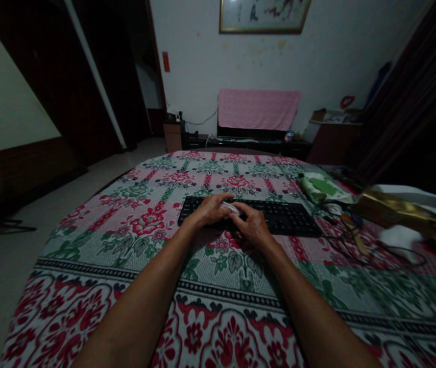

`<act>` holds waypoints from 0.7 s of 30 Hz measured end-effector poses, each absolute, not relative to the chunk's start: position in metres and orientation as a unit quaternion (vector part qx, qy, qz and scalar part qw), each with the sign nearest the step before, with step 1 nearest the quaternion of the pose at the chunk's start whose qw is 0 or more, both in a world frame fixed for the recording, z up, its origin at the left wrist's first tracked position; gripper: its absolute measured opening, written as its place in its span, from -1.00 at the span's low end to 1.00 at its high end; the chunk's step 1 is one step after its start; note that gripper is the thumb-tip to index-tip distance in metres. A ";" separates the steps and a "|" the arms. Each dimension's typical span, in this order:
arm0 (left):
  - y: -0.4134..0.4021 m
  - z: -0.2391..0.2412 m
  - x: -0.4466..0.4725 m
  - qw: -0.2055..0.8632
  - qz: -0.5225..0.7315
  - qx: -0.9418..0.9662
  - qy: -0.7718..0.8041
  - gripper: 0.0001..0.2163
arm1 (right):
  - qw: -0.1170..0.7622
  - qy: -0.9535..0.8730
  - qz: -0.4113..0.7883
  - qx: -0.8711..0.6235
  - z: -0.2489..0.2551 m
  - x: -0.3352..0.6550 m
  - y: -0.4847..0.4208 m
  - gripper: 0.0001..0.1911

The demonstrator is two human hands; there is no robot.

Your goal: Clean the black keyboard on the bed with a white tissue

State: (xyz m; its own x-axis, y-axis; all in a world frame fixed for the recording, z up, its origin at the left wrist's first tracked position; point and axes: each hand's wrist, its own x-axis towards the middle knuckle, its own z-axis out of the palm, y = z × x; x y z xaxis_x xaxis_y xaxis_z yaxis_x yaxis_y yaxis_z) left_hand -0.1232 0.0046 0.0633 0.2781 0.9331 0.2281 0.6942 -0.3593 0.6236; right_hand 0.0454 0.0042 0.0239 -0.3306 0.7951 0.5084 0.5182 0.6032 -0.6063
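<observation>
A black keyboard [279, 215] lies across a table covered with a red, green and white flowered cloth [126, 240]. My left hand [211, 209] rests on the keyboard's left half with its fingers curled. My right hand [252, 224] is just beside it, fingers bent. Between the two hands is a small white thing [230, 208], perhaps a wipe or cloth; both hands pinch it over the keys.
A green and white packet [319, 187] lies right of the keyboard. Further right are a gold box [397, 210], a white object [400, 237] and dark cables [359, 245]. At the back, a pink cloth [258, 109] covers a low cabinet against the wall.
</observation>
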 end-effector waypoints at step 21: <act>0.016 0.046 -0.181 0.066 0.161 0.679 0.713 -0.62 | 0.199 -0.871 -0.014 -0.450 0.030 0.041 -0.006 -0.71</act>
State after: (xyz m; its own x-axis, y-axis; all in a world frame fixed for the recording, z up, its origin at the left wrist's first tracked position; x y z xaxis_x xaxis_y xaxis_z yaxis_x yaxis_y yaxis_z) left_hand -0.1808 0.0162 0.0462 -0.0693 0.9898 0.1248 0.9471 0.0260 0.3199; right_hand 0.0412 -0.0064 0.0302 -0.5169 0.7774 0.3585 0.7886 0.5953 -0.1539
